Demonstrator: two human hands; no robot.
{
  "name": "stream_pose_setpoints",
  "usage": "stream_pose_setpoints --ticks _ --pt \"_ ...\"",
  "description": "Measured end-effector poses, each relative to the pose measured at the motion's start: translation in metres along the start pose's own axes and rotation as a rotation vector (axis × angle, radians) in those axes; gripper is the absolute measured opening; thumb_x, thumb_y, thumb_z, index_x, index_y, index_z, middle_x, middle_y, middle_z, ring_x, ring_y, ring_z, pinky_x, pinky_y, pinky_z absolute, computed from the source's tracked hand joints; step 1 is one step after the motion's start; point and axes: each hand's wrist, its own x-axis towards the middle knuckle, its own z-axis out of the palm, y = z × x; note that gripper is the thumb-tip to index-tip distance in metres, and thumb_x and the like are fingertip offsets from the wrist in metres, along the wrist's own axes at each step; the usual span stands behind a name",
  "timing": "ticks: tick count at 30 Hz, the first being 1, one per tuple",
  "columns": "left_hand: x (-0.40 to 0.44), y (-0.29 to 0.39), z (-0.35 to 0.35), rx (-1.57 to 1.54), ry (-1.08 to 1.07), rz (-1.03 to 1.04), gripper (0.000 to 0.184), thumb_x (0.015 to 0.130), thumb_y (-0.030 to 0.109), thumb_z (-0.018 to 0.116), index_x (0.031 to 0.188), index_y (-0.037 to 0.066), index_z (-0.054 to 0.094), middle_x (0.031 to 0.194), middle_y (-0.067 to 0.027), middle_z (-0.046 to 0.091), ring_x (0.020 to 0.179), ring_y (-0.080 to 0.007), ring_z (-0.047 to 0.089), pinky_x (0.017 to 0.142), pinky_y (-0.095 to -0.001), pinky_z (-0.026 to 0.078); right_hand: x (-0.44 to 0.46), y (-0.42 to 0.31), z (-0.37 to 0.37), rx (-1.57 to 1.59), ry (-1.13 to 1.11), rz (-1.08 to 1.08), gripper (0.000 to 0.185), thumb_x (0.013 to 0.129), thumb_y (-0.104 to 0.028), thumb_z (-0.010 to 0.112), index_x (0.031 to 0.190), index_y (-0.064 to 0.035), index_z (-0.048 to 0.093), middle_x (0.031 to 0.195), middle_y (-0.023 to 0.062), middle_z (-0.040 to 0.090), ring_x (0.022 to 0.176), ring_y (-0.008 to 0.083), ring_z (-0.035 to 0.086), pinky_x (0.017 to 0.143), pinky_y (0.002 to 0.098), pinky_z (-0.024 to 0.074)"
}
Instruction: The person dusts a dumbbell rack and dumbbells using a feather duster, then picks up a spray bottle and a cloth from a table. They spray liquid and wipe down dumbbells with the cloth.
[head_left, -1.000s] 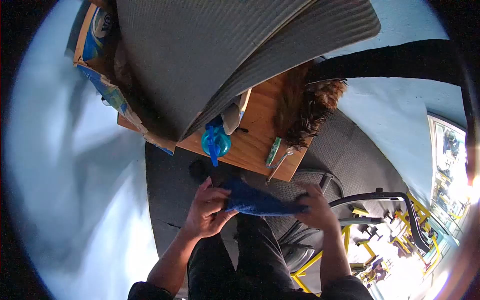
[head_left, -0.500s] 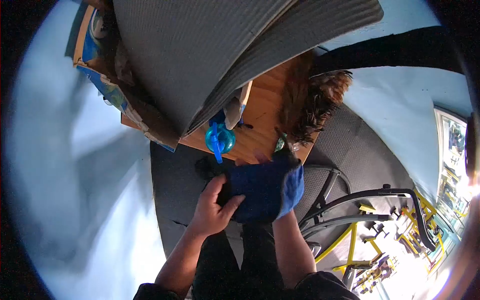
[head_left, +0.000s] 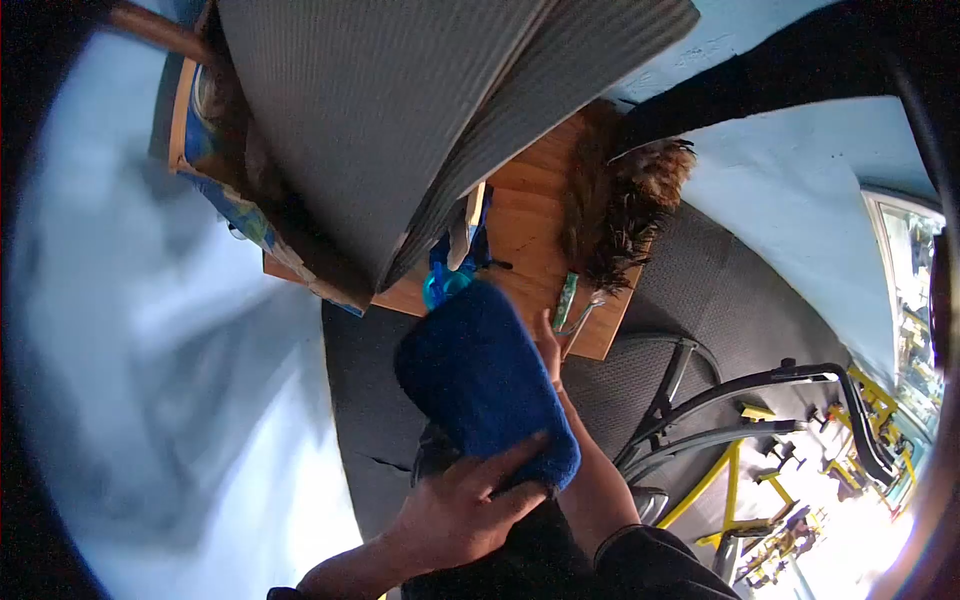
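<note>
A folded, plush blue cloth with rounded corners hangs in front of me, below the table edge. My left hand grips its near end, fingers laid over the fabric and closed on it. My right hand is behind the cloth's right side, at the table edge; only part of it shows, and its fingers are mostly hidden. Close to it on the wooden table lies a green packet. The cloth partly covers a turquoise spray bottle at the table's front edge.
Grey ribbed mats lean over the wooden table, beside a torn cardboard box. A brown feather duster lies at the table's right. Black curved metal bars and yellow frames stand on the right.
The cloth has turned and shows a broad flat face. My left hand has moved down to its near end. My right hand, formerly mostly covered, now shows partly beside it.
</note>
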Motion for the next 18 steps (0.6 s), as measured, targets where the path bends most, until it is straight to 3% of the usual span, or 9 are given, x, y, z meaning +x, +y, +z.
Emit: stream_pose_setpoints --ticks 1,2,3,5,6,9,10,12,18 --pt "-0.001 0.001 0.002 -0.032 -0.015 0.007 0.027 0.084 0.017 0.066 0.111 0.015 0.060 0.140 -0.0149 0.042 0.089 -0.0285 0.067 0.067 -0.0338 0.058 0.007 0.008 -0.005 -0.157 0.212 -0.049 0.083 0.084 -0.071 0.040 0.131 -0.0031 0.047 0.126 0.0186 0.055 0.111 0.0343 0.056 0.095 0.0482 0.0435" --pt "0.005 0.012 -0.008 -0.106 -0.017 0.023 0.031 0.080 0.006 0.069 0.110 0.010 0.062 0.118 -0.0226 0.059 0.080 -0.0231 0.068 0.065 -0.0306 0.057 0.010 0.012 -0.009 -0.312 0.428 -0.096 0.083 0.084 -0.071 0.040 0.131 -0.0027 0.048 0.125 0.0185 0.056 0.110 0.0332 0.057 0.093 0.0484 0.0446" --pt "-0.011 0.011 -0.004 -0.100 -0.030 0.023 0.031 0.080 0.006 0.069 0.110 0.010 0.062 0.118 -0.0226 0.059 0.080 -0.0231 0.068 0.065 -0.0306 0.057 0.011 0.011 -0.017 -0.301 0.421 -0.101 0.083 0.084 -0.071 0.040 0.131 -0.0027 0.048 0.125 0.0185 0.056 0.110 0.0332 0.057 0.093 0.0484 0.0446" --pt "-0.057 0.008 0.006 -1.593 -0.450 -1.226 0.031 0.082 0.007 0.067 0.112 0.005 0.062 0.112 -0.0202 0.063 0.084 -0.0188 0.067 0.065 -0.0273 0.055 0.011 0.008 -0.035 -0.563 0.307 0.003 0.079 0.087 -0.068 0.040 0.129 -0.0019 0.048 0.122 0.0189 0.057 0.102 0.0300 0.060 0.087 0.0472 0.0481" --pt "-0.054 0.012 0.000 -1.586 -0.456 -1.234 0.031 0.082 0.007 0.067 0.112 0.005 0.062 0.112 -0.0202 0.063 0.084 -0.0188 0.067 0.065 -0.0273 0.055 0.012 0.001 -0.045 -0.514 0.278 0.064 0.068 0.092 -0.061 0.038 0.125 -0.0019 0.051 0.116 0.0178 0.060 0.093 0.0292 0.062 0.080 0.0452 0.0504" --pt "-0.029 0.035 -0.034 -0.872 -0.077 -0.561 0.043 0.078 0.015 0.070 0.114 -0.005 0.058 0.098 -0.0151 0.067 0.089 -0.0217 0.066 0.080 -0.0333 0.051 -0.003 0.001 -0.047 -0.625 0.270 0.025 0.064 0.095 -0.056 0.036 0.121 -0.0013 0.055 0.111 0.0182 0.062 0.095 0.0303 0.063 0.077 0.0446 0.0512" --pt "-0.029 0.020 -0.032 -0.644 -0.001 -0.453 0.033 0.086 0.017 0.065 0.111 -0.003 0.057 0.087 -0.0146 0.067 0.081 -0.0199 0.067 0.073 -0.0326 0.052 -0.010 0.001 -0.040 -0.595 0.262 0.051 0.058 0.098 -0.050 0.034 0.117 -0.0009 0.057 0.107 0.0183 0.063 0.097 0.0297 0.062 0.079 0.0449 0.0513" --pt "-0.014 -0.003 -0.025 -0.336 0.139 -0.449 0.030 0.085 0.015 0.065 0.109 -0.002 0.056 0.077 -0.0116 0.063 0.065 -0.0187 0.063 0.061 -0.0331 0.049 -0.028 0.019 -0.005 -0.646 0.292 -0.008 0.060 0.098 -0.051 0.033 0.117 -0.0006 0.057 0.108 0.0186 0.063 0.098 0.0299 0.062 0.082 0.0454 0.0511" --pt "-0.004 -0.065 0.014 -0.335 0.253 -0.342 0.030 0.086 0.011 0.063 0.111 -0.001 0.053 0.076 -0.0122 0.060 0.067 -0.0183 0.061 0.060 -0.0319 0.048 -0.068 0.036 0.065 -0.715 0.562 -0.206 0.080 0.092 -0.066 0.029 0.122 0.0050 0.051 0.109 0.0219 0.063 0.097 0.0313 0.063 0.090 0.0436 0.0493"
